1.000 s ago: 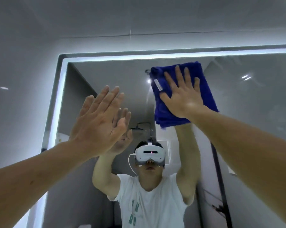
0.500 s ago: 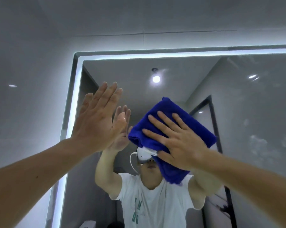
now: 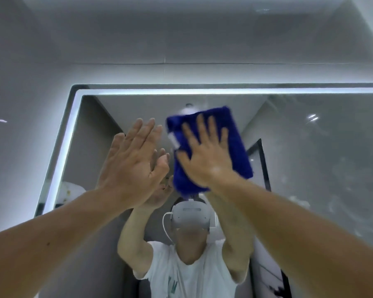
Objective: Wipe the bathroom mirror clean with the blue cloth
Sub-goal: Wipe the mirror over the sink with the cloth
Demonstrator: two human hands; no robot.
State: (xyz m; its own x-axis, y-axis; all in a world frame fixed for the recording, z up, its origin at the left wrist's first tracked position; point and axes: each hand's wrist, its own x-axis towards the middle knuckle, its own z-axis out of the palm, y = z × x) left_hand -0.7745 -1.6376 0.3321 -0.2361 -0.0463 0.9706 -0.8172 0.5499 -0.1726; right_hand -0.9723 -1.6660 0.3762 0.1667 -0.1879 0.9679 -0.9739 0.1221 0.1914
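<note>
High on the bathroom wall, the mirror (image 3: 331, 158) fills most of the head view, edged along its top and left side by a lit strip (image 3: 202, 91). Its right part shows cloudy smears (image 3: 299, 201), so the wiping is judged far from finished.

The blue cloth (image 3: 235, 147), folded into a thick pad, lies flat against the glass in the upper middle, just below the top edge. The right hand (image 3: 205, 155) presses it there with palm down and fingers straight and spread; nothing curls round the cloth. The left hand (image 3: 129, 168) is flat too, fingers straight and together, holding nothing, beside the cloth and meeting its own reflection, so it seems to lean on the glass. A small white label (image 3: 173, 139) shows at the cloth's left edge.

With only palm pressure holding the pad, a lighter push or a quick change of direction could let it slide out and drop. The bare left palm may leave fresh prints on the glass. The smeared right side could also be missed if the strokes keep to the middle.
</note>
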